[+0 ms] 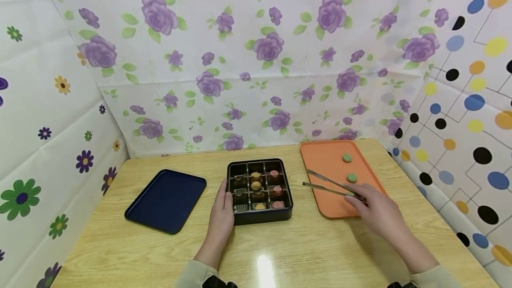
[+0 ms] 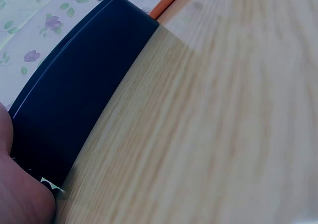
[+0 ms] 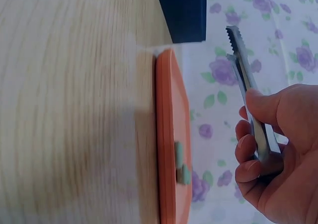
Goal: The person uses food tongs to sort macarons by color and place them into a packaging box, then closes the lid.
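Note:
A black box (image 1: 262,218) with a divided plastic insert stands mid-table. Pink macarons (image 1: 278,189) sit in its right column and yellow-brown ones (image 1: 255,186) in the middle column; the left column shows bare plastic. My left hand (image 1: 221,214) rests against the box's left side, fingers extended along the wall. With my right hand (image 1: 374,208) I grip metal tongs (image 3: 252,102) by the closed end. Their serrated tips are apart with nothing between them, pointing left toward the box. Two green macarons (image 1: 351,178) lie on the orange tray (image 1: 334,210), beyond the right hand.
A dark blue tray (image 1: 166,199) lies on the left of the wood-grain table (image 1: 304,252). Flower-patterned sheets (image 1: 248,57) enclose the back and left, and a dotted sheet (image 1: 472,146) hangs on the right. The orange tray lies right of the box.

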The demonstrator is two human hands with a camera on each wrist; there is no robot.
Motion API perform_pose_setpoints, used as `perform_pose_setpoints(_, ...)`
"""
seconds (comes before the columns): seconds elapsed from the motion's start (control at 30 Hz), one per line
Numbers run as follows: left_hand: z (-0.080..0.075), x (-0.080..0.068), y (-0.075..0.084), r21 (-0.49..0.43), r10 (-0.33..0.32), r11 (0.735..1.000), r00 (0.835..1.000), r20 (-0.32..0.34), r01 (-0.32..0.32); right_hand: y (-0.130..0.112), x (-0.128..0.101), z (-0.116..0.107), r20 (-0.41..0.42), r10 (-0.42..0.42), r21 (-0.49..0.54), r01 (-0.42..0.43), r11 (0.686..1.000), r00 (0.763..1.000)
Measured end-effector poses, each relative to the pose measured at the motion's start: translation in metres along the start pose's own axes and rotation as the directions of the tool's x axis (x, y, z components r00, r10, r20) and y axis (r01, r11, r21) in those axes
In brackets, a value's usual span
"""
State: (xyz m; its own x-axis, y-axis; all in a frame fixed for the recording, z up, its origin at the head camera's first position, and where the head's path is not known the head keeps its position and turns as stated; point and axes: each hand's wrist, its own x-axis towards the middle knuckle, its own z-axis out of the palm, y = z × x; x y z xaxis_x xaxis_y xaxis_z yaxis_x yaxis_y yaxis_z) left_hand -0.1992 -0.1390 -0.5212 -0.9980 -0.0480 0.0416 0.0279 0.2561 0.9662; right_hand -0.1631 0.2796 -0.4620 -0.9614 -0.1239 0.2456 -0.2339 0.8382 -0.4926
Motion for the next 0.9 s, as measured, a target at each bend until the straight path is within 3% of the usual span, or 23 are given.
perform_pose_setpoints(0.3, 0.000, 0.000, -0.002, 0.015, -0.005, 1.000, 1.000, -0.003, 0.005, 0.025, -0.009, -0.011, 0.009, 0.013, -0.038, -0.012, 0.999, 1.000)
perform_pose_setpoints(0.9, -0.001, 0.000, 0.000, 0.016, -0.008, 1.000, 1.000, -0.008, 0.008, 0.068, -0.028, -0.031, 0.090, 0.123, -0.113, -0.112, 0.987, 0.988)
